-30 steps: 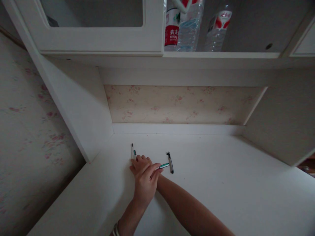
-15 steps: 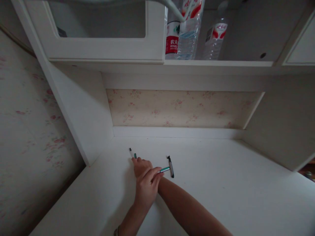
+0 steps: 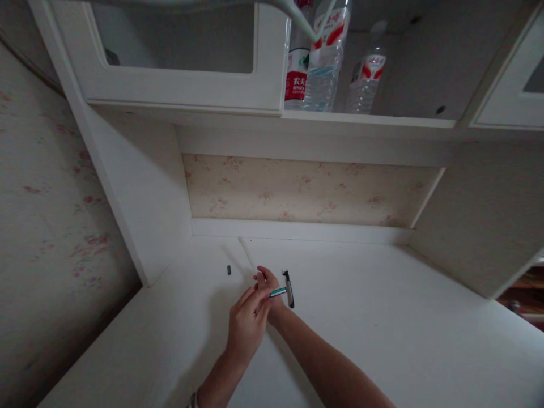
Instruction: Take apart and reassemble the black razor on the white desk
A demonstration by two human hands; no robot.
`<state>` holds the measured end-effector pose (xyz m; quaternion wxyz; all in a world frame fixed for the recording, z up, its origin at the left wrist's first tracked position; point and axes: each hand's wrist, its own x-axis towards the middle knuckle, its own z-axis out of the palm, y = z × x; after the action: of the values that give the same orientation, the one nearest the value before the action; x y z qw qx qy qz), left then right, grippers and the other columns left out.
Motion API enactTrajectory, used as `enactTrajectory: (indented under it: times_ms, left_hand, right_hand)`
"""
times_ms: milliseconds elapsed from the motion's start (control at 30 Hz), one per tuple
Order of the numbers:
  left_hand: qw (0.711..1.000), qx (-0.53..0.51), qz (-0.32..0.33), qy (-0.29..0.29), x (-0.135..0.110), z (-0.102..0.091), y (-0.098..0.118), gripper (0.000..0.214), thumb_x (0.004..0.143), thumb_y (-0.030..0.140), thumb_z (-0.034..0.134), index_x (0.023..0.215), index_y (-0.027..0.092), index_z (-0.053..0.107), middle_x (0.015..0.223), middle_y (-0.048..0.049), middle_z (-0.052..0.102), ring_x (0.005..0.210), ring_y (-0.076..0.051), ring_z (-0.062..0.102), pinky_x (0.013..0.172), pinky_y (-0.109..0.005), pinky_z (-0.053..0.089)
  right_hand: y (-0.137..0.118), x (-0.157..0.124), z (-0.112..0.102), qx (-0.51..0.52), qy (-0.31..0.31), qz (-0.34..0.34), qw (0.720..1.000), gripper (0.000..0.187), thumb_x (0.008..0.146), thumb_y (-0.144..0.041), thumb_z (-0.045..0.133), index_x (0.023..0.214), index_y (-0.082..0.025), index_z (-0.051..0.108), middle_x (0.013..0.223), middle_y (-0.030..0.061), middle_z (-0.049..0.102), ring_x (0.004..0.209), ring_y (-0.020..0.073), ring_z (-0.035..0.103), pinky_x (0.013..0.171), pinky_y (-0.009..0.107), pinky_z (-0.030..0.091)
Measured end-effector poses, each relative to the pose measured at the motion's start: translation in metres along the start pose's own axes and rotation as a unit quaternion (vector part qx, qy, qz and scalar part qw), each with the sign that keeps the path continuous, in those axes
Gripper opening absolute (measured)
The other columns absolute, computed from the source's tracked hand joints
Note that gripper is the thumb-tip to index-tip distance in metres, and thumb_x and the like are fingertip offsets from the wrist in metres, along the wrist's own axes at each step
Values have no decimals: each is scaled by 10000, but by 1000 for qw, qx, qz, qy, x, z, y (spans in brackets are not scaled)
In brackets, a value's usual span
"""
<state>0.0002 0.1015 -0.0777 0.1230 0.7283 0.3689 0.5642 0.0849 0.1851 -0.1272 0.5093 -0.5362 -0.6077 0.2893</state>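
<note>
My left hand comes in from the lower left, its fingers closed on a razor cartridge with a teal strip that points right. Whether a handle is attached inside the fingers is hidden. Behind and partly covered by it is my right hand, whose arm crosses in from the lower right. A blurred pale slender stick sticks out up and left from the right fingers. On the table left of the hands lies a small teal-and-black cartridge. A black and grey razor handle lies just right of them.
The white tabletop runs back to a low ledge and is closed in by side panels. An overhead shelf holds clear plastic bottles. A pale curved bar crosses the top of the view.
My right hand has moved right and up from beside the small cartridge, carrying the stick, which now tilts further back. The small cartridge stays on the table. My left hand has shifted slightly.
</note>
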Motion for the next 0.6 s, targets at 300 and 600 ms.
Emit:
enactTrajectory:
  times_ms: [300,600]
  left_hand:
    - [1000,11,-11,-6,-4,6,-2,144,919,296,550,993,217,645,742,-8,566,581,-125,508,578,-222,426]
    - [999,26,-24,-1,-4,10,-10,166,914,331,558,954,200,653,778,-21,590,646,-137,544,631,-228,437]
  right_hand:
    - [0,-73,-102,257,52,35,964,512,877,-483,669,1225,-128,545,753,24,547,700,220,527,614,271,423]
    - [-2,-99,-121,303,-59,33,951,375,859,-474,748,986,-144,623,790,64,605,639,202,549,586,267,412]
